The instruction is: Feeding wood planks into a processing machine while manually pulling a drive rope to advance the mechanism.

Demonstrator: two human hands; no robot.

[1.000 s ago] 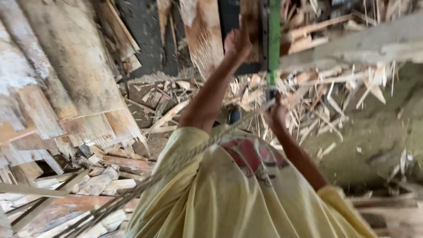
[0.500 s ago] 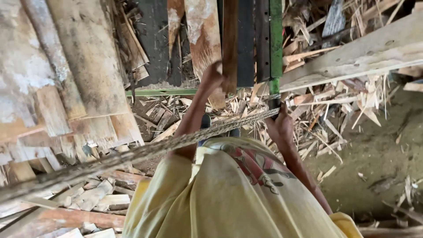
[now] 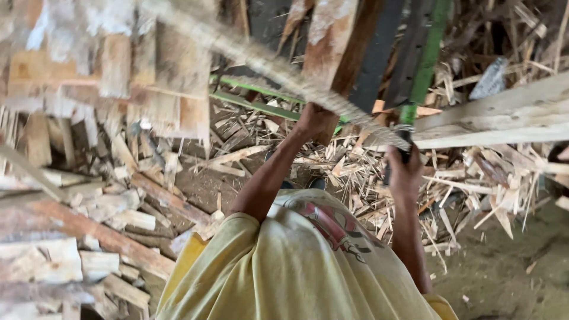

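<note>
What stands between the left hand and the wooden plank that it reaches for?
Nothing visible does. The left hand is already on the lower end of the wooden plank. A blurred rope crosses in front of both, nearer the camera. The right hand grips a dark handle.

My shirt (image 3: 284, 272) is pale yellow with a red and dark print on it; the plank (image 3: 332, 53) under my left fingers (image 3: 314, 121) is reddish brown with whitish patches. The bar (image 3: 424, 71) by my right fingers (image 3: 406, 172) is bright green beside black; the wood scraps (image 3: 355, 172) are pale tan on a grey-brown floor (image 3: 510, 272).
</note>
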